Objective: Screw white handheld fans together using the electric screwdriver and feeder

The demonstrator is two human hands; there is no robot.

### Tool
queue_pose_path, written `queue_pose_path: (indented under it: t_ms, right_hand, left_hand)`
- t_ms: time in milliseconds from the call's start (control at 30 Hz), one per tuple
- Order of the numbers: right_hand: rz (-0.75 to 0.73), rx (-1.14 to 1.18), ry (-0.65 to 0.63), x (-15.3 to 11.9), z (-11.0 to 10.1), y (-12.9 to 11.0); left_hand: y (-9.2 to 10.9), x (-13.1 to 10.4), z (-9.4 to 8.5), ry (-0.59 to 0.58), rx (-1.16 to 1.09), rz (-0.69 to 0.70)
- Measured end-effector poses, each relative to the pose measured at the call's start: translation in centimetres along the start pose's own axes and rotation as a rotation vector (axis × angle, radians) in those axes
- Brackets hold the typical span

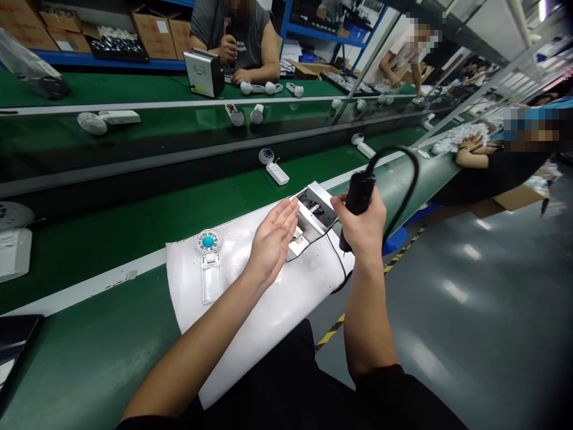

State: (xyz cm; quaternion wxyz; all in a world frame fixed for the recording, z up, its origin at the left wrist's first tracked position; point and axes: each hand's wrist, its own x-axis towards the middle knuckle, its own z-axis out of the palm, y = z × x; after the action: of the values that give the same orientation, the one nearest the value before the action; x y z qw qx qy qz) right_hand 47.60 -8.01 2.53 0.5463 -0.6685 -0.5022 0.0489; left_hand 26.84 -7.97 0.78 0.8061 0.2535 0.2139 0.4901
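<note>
My left hand (pixel 272 242) is open over a white sheet (pixel 268 322), its palm turned up and fingers stretched out together. No object shows on the palm. Just beyond its fingertips stands a metal box-like fixture (pixel 319 200) with an open top. My right hand (pixel 366 230) is wrapped round a black corded electric screwdriver (pixel 360 191), tip pointing down at the sheet's right edge. Its thick cable (pixel 414 173) loops up and to the right. Left of my left hand, a small white handheld fan (pixel 211 278) with a blue centre lies on the sheet.
A green conveyor (pixel 215 200) runs beyond the sheet, carrying several white fan units, one a fan (pixel 275 170) near the middle. A dark tray (pixel 18 340) sits at lower left. Across the line a person (pixel 250 48) sits behind a box-shaped device (pixel 203 73). Another person (pixel 492 155) works at right.
</note>
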Motion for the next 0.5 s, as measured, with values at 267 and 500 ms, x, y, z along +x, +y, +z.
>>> queue_pose_path:
  t_ms: [267,500]
  right_hand:
    - [0.044,0.139,-0.098,-1.4,0.2,0.1]
    - [0.051,0.157,-0.152,-3.1,0.8,0.1]
  left_hand:
    - [-0.8,4.3,2.1,-0.086,0.017,0.011]
    - [-1.9,4.9,4.1,-0.197,-0.038,-0.009]
